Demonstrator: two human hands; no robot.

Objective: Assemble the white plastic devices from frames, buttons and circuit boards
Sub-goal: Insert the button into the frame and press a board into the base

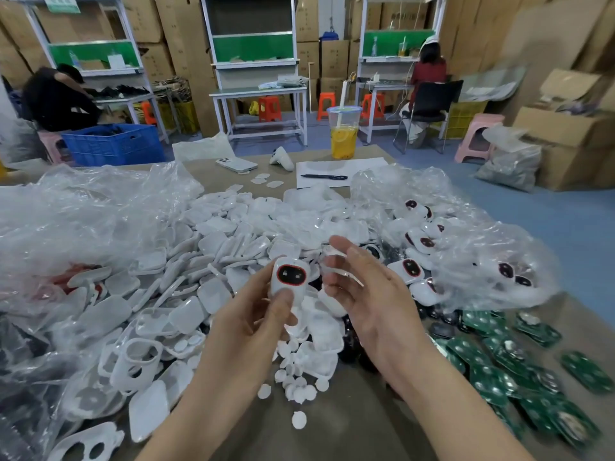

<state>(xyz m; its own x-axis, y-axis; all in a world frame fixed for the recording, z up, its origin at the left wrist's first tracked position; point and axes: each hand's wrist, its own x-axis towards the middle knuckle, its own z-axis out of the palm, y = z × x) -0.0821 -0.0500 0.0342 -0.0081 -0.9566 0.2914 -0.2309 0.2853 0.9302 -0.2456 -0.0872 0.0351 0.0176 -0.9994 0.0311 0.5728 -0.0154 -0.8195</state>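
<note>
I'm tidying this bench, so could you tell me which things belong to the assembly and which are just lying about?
Job: white device held by left hand, white frames, round buttons, green circuit boards.
Lying about: drink cup, phone, pen, paper.

Blue floor (519,207), white workbenches (259,91), cardboard boxes (186,44) (stacked high).

- device (288,277): white plastic, smooth and glossy; its dark face window shines, ringed in red;
- shells (233,234) in the heap: white plastic, smooth, with a soft sheen;
- frame (136,364): white plastic, smooth;
- round buttons (299,384): white, matt, plastic by the look;
- circuit boards (499,371): green, glossy coating, small silvery pads;
- bags (83,207): clear plastic film, crinkled, shiny;
- table top (349,427): brown, matt, smooth;
- sheet (332,168): white paper, matt;
- cup (344,128): clear plastic, glossy;
- crate (113,144): blue plastic, dull sheen;
- boxes (549,128): brown cardboard, matt.
</note>
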